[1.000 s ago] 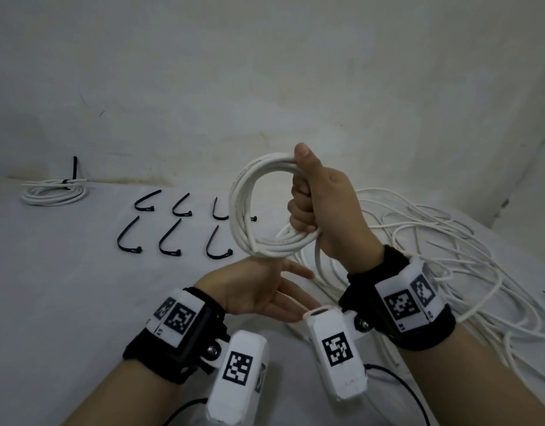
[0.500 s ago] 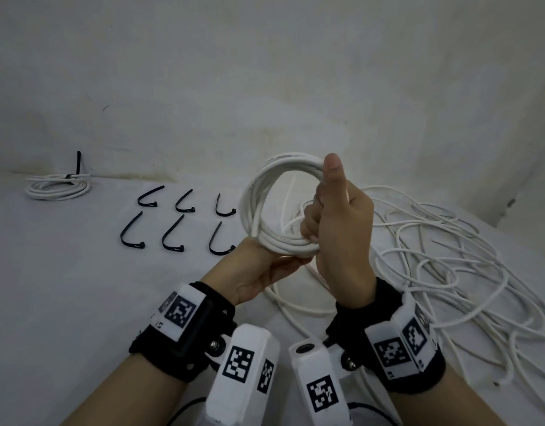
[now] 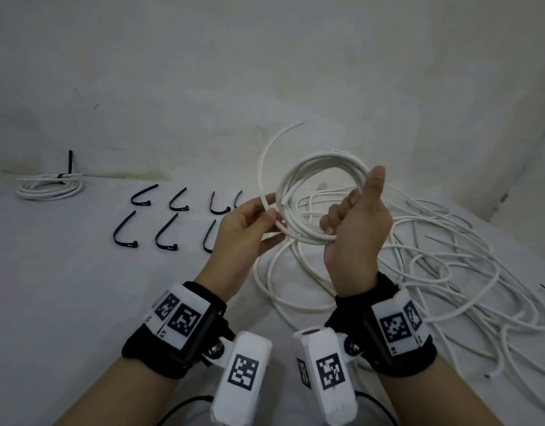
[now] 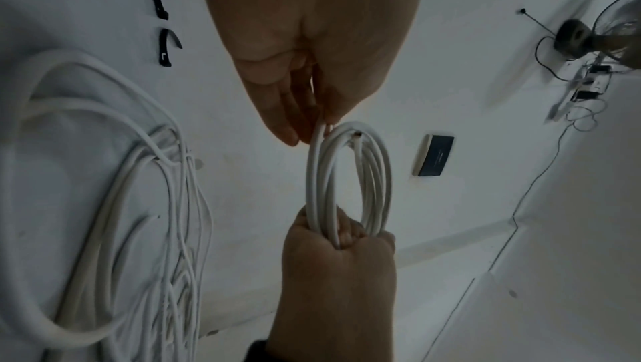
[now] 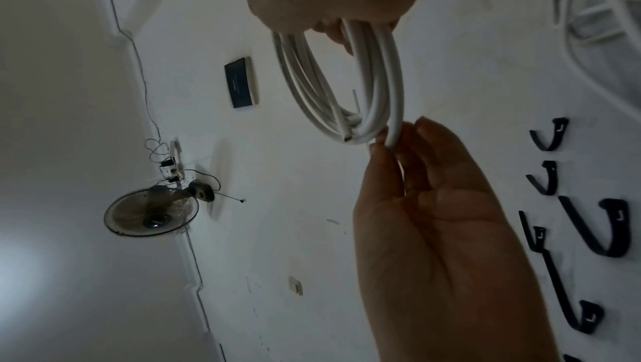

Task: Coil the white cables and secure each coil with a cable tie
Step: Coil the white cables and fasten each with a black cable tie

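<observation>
Above the table, right hand (image 3: 355, 222) grips the coil (image 3: 322, 196) (thumb up); left hand (image 3: 245, 229) pinches its loose strand.

A wall-mounted fan (image 5: 152, 211) is hanging on the white wall (image 5: 312, 231), its round cage dark against the paint. A thin black cord (image 5: 138, 71) is running along the wall toward it, ending in a small cluster of plugs and looped wires (image 5: 170, 165) just beside the fan's mount. A dark rectangular box (image 4: 435, 155) is sitting flat on the same wall, well apart from the fan, and a small pale switch plate (image 5: 295, 285) is showing further off
</observation>
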`<state>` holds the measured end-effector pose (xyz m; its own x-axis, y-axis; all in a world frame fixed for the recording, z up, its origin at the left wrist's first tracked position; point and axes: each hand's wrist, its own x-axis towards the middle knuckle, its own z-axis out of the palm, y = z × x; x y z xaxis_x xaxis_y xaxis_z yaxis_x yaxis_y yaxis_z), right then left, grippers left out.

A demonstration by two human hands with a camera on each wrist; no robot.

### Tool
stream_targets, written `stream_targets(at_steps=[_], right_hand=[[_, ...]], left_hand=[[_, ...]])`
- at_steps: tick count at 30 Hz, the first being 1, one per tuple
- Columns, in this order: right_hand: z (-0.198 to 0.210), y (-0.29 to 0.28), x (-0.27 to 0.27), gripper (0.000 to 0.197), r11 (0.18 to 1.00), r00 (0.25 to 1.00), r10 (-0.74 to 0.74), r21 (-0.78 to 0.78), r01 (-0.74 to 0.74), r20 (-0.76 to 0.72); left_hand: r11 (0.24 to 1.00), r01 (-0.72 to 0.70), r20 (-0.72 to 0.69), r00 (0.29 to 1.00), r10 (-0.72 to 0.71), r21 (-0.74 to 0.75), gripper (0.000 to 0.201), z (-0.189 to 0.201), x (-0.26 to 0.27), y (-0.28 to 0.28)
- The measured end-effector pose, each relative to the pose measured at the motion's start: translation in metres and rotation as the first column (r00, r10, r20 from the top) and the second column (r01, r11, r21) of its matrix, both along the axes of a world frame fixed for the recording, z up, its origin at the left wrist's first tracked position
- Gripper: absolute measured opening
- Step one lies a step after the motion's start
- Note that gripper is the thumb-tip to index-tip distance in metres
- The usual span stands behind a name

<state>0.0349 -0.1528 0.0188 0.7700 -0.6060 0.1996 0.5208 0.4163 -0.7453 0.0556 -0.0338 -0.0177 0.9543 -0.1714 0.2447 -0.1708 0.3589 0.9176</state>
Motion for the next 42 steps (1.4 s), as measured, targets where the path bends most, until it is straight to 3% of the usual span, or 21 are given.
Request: stream_targets(at_steps=[6, 10, 14, 21, 26, 29, 35, 38, 40, 42], right_hand=[[-0.01, 0.001, 0.006, 0.05, 0.994, 0.99, 0.096, -0.047, -0.101, -0.104], [-0.019, 0.002, 0.01, 0.052, 0.974, 0.961, 0.212, -0.036, -0.222, -0.179], [-0.018, -0.001, 0.014, 0.051, 0.948, 0.926, 0.311, -0.004, -0.319, -0.215], [-0.015, -0.01, 0.017, 0.05, 0.925, 0.905, 0.367, -0.017, -0.38, -0.216], [-0.018, -0.011, 0.017, 0.051, 0.904, 0.886, 0.397, -0.064, -0.422, -0.24], [-0.019, -0.013, 0.018, 0.05, 0.894, 0.883, 0.39, -0.123, -0.431, -0.26], [-0.026, -0.007, 0.016, 0.05, 0.791, 0.855, 0.395, -0.349, -0.503, -0.336], [-0.026, -0.004, 0.013, 0.05, 0.74, 0.837, 0.415, -0.402, -0.539, -0.357], [-0.027, -0.002, 0.013, 0.048, 0.739, 0.858, 0.374, -0.445, -0.505, -0.353], [-0.031, -0.001, 0.016, 0.038, 0.703, 0.923, 0.225, -0.604, -0.376, -0.313]], left_hand=[[0.999, 0.015, 0.046, 0.999, -0.017, 0.033, 0.026, 0.007, 0.004, 0.015], [0.992, -0.075, 0.134, 0.989, 0.062, 0.1, 0.024, 0.011, 0.006, 0.024], [0.989, -0.109, 0.135, 0.986, 0.095, 0.101, 0.024, 0.009, 0.008, 0.026], [0.983, -0.137, 0.163, 0.98, 0.117, 0.119, 0.025, 0.008, 0.009, 0.024], [0.961, -0.132, 0.262, 0.963, 0.065, 0.245, 0.032, 0.006, 0.01, 0.025], [0.92, -0.13, 0.339, 0.941, -0.004, 0.37, 0.037, 0.006, 0.009, 0.025], [0.848, -0.099, 0.268, 0.962, -0.053, 0.521, 0.035, 0.008, 0.005, 0.029], [0.815, -0.108, 0.301, 0.95, -0.084, 0.569, 0.017, 0.009, 0.005, 0.031], [0.803, -0.156, 0.329, 0.943, -0.053, 0.575, 0.012, 0.007, 0.007, 0.03], [0.811, -0.188, 0.332, 0.943, -0.008, 0.554, 0.014, 0.005, 0.01, 0.029]])
